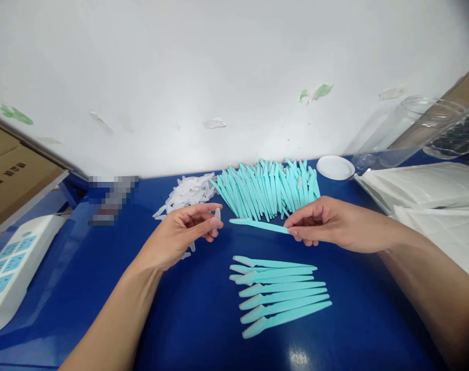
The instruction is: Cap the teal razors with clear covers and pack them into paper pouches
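My right hand pinches the handle end of a turquoise eyebrow razor, whose blade end points left. In my left hand, a small translucent blade cap stands between thumb and fingers, a short gap away from the razor's tip. Behind my left hand lies a pile of similar caps, partly hidden by it. A large heap of turquoise razors fills the back middle. Nearer to me, several razors lie in a loose row, blade ends to the left.
A white power strip and a cardboard box are on the left. At the back right sit a round white lid, a clear plastic jar and white padded packs. A wall borders the blue table.
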Action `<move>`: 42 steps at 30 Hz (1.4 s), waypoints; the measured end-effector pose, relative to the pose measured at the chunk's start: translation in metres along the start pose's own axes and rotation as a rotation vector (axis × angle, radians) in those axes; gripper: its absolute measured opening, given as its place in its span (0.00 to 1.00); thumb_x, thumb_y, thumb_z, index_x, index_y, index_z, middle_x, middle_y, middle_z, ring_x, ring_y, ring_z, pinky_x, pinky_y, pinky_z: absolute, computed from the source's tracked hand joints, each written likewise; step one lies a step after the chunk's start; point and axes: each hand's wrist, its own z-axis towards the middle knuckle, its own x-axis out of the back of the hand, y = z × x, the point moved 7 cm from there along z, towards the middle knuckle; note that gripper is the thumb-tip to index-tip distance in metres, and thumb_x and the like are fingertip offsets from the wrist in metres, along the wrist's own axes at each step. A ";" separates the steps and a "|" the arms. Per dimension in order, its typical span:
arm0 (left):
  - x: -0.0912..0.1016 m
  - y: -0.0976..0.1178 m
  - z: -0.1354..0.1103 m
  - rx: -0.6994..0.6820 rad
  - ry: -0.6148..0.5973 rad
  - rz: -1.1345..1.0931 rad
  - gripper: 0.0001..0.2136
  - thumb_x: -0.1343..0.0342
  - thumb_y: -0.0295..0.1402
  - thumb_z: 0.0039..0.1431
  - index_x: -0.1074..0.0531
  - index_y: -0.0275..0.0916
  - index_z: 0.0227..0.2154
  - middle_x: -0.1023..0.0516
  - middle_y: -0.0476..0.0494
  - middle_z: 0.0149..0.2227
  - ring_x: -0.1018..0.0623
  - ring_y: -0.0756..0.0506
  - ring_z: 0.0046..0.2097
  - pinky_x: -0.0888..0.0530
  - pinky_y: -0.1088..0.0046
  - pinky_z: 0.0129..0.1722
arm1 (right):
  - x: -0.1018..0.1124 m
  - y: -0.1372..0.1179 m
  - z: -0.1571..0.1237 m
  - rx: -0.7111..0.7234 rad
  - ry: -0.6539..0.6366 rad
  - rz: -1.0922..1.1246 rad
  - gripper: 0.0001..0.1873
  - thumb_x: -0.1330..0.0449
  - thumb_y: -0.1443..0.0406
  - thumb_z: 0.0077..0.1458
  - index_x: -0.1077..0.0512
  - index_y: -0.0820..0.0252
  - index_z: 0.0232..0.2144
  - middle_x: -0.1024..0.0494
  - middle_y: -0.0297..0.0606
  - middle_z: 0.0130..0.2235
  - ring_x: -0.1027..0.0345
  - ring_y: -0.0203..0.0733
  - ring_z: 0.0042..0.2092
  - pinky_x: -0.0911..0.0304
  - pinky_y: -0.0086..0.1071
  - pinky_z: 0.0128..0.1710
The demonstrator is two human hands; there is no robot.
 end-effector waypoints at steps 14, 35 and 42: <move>-0.009 -0.003 0.002 0.047 0.080 -0.135 0.12 0.32 0.38 0.59 0.27 0.37 0.38 0.17 0.45 0.34 0.18 0.49 0.37 0.20 0.76 0.39 | -0.002 0.002 0.005 0.021 -0.037 0.020 0.11 0.34 0.58 0.58 0.22 0.60 0.34 0.30 0.31 0.30 0.39 0.33 0.32 0.41 0.29 0.35; -0.011 -0.001 -0.002 0.000 0.088 -0.058 0.11 0.32 0.38 0.59 0.20 0.39 0.42 0.15 0.45 0.36 0.16 0.48 0.37 0.19 0.73 0.40 | -0.003 0.001 0.002 0.012 -0.017 0.050 0.13 0.33 0.57 0.56 0.19 0.60 0.37 0.24 0.34 0.31 0.32 0.35 0.33 0.33 0.31 0.37; 0.010 0.009 -0.006 -0.036 0.178 0.176 0.14 0.32 0.42 0.58 0.18 0.42 0.45 0.15 0.45 0.34 0.18 0.46 0.37 0.22 0.72 0.39 | 0.005 0.002 0.002 0.024 0.017 0.042 0.14 0.33 0.56 0.56 0.20 0.61 0.38 0.24 0.34 0.31 0.32 0.35 0.33 0.33 0.32 0.37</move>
